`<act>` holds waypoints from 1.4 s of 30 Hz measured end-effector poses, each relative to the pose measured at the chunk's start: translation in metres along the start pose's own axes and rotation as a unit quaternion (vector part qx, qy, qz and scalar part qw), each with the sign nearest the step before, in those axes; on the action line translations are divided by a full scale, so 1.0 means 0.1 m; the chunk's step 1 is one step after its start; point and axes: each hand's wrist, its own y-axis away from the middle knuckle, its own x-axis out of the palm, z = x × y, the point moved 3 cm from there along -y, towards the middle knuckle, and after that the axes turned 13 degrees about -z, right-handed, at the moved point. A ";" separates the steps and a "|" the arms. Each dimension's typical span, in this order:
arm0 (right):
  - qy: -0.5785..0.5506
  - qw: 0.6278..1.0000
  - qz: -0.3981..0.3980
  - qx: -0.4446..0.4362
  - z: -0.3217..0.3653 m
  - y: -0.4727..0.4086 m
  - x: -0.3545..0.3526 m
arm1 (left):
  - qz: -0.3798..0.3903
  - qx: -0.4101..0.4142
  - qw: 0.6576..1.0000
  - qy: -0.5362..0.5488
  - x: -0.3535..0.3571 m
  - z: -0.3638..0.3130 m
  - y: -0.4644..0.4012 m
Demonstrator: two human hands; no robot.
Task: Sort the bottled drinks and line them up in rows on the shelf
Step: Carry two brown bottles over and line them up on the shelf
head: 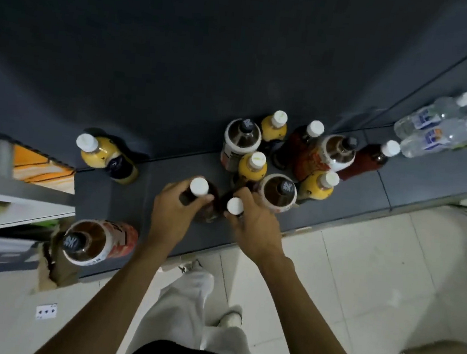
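Hands (176,208) (251,221) hide both gripped dark bottles (210,203) below white caps.

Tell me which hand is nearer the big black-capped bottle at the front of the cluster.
Right. The right hand grips a white-capped bottle right beside the big black-capped bottle, almost touching it. The left hand holds another white-capped bottle farther left.

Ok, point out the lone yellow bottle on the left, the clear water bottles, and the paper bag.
Lone yellow bottle (101,155), head view, its shoulder.
Clear water bottles (442,130), head view, a label.
Paper bag (59,270), head view, its front.
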 end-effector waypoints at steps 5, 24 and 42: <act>-0.067 0.992 -0.102 0.030 -0.20 0.54 -0.07 | 0.046 0.033 0.998 0.007 -0.03 -0.08 0.37; -0.389 0.801 -0.391 0.233 -1.51 2.63 -1.89 | 0.280 -0.055 0.942 0.176 1.03 -1.39 2.56; -0.446 0.771 -0.248 0.381 -3.26 2.12 -2.71 | 0.456 -0.060 0.884 0.079 3.15 -2.36 2.76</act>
